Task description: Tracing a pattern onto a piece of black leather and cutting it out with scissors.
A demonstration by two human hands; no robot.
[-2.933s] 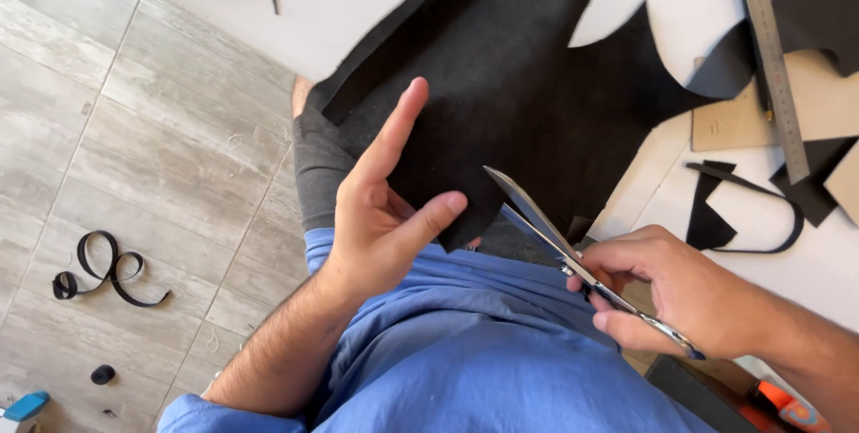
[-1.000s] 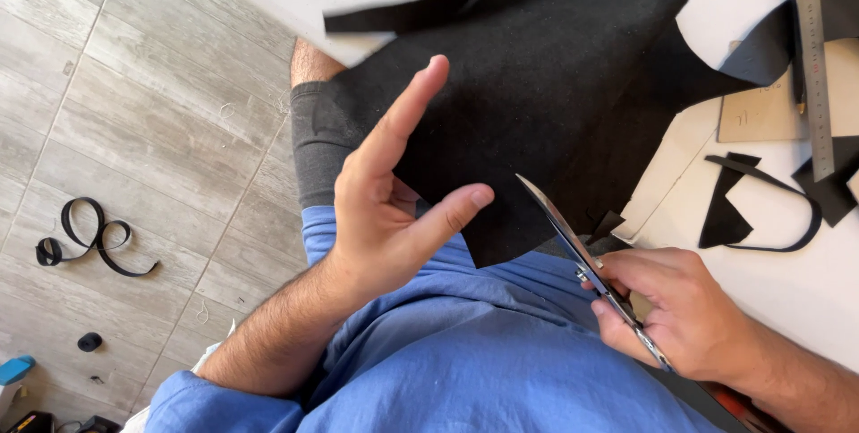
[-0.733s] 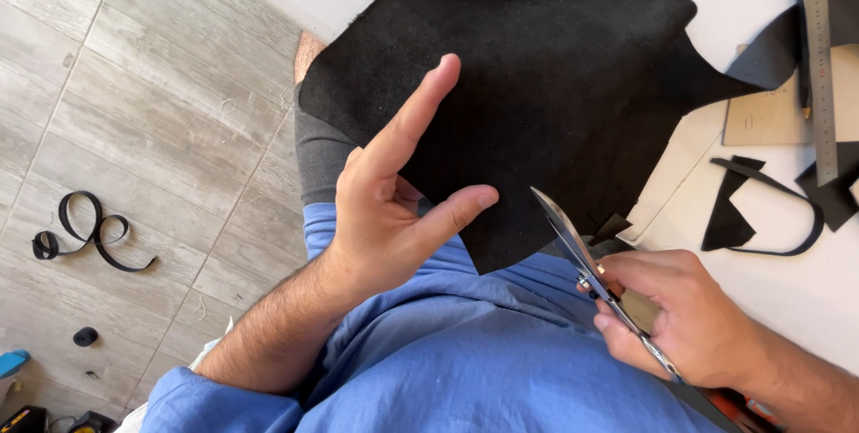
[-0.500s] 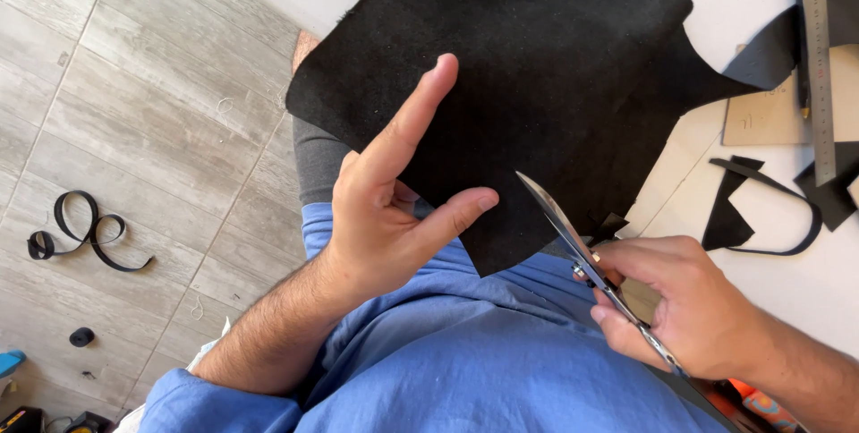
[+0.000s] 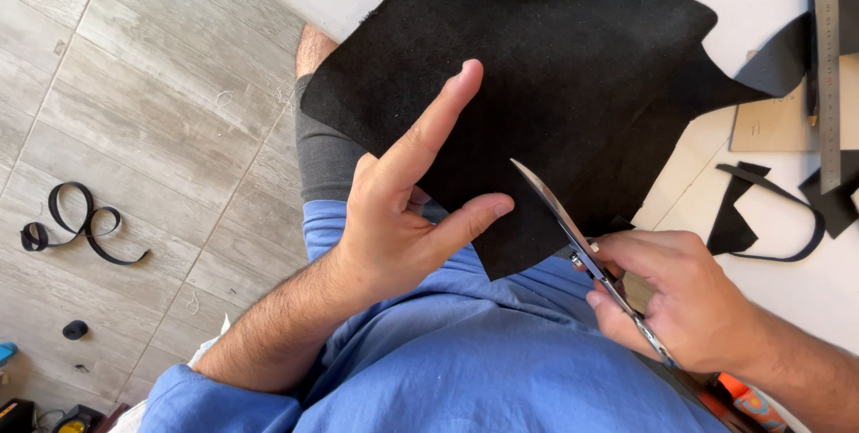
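Observation:
A large black sheet of leather hangs off the white table's edge toward my lap. My left hand grips its near edge, with the index finger stretched out over the sheet and the thumb pointing right. My right hand holds metal scissors. Their blades point up and left and lie against the sheet's lower right edge, close to my left thumb.
A metal ruler lies at the white table's right side beside a cardboard pattern piece and black leather offcuts. A curled black strip and a small black round piece lie on the grey tiled floor.
The leather sheet has unfolded and spread flat over the table edge. The scissors have moved up and left, closer to my left thumb. My left hand has kept its grip.

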